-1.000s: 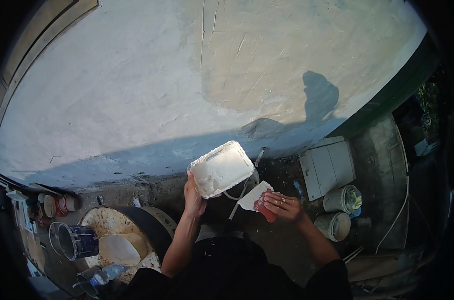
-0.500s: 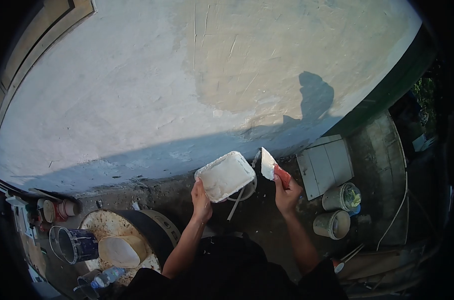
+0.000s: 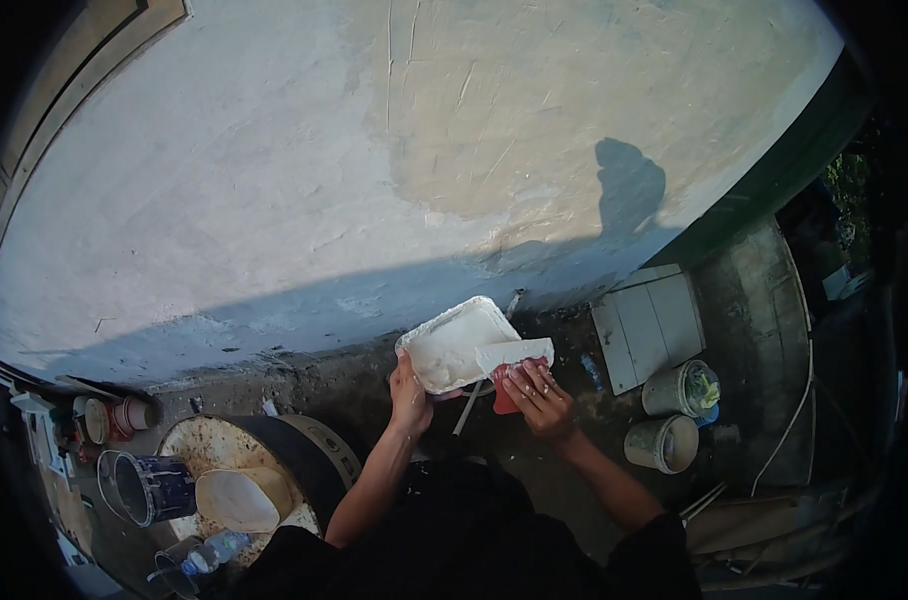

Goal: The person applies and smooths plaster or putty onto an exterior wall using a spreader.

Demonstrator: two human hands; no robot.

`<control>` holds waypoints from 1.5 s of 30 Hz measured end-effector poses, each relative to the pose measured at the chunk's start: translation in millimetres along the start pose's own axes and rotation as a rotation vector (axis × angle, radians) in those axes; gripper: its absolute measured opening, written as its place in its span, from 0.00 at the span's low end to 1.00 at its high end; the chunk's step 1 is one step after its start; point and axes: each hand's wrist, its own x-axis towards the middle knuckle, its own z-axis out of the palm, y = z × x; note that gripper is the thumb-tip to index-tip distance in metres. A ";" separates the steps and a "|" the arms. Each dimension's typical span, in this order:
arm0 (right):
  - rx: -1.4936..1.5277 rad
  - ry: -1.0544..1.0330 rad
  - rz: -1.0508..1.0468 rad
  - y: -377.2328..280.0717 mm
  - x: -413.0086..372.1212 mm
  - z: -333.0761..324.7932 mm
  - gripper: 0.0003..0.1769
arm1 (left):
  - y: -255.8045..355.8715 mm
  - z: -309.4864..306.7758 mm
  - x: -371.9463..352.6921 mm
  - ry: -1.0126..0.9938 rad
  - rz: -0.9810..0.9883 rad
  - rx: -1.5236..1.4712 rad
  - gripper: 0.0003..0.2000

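My left hand [image 3: 410,398] grips the left side of a shallow white tray [image 3: 452,345] coated with white paste, its thumb over the rim. In my right hand [image 3: 539,398] is a putty knife [image 3: 509,385] with a red handle and a wide blade covered in white paste. The blade lies across the tray's right edge. Ahead stands a wall [image 3: 274,180], partly whitish and partly a beige patch. A shadow falls on the beige part.
A rusty drum [image 3: 314,450] at left carries a cream container [image 3: 242,500] and a dark bucket [image 3: 154,490]. A plastic bottle [image 3: 214,552] lies nearby. At right are a pale panel [image 3: 649,330] and two buckets [image 3: 662,445], one holding something green.
My right hand has moved left and turned the putty knife, bringing its blade from beside the tray onto the tray's right edge. The tray has shifted slightly.
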 end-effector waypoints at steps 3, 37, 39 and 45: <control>-0.016 -0.026 -0.015 3.6 -9.4 -3.7 0.17 | 3.1 -0.8 2.6 0.006 -0.009 -0.002 0.34; 0.674 -0.436 0.595 58.3 121.7 -43.5 0.12 | -49.7 -19.5 26.7 0.075 0.429 0.194 0.21; 0.706 -0.423 0.513 53.3 127.5 -37.8 0.11 | -53.0 -14.9 25.3 0.053 0.397 0.118 0.21; 0.542 -0.471 0.267 63.5 146.4 -18.3 0.11 | -58.3 -15.6 29.4 -0.026 0.285 0.097 0.22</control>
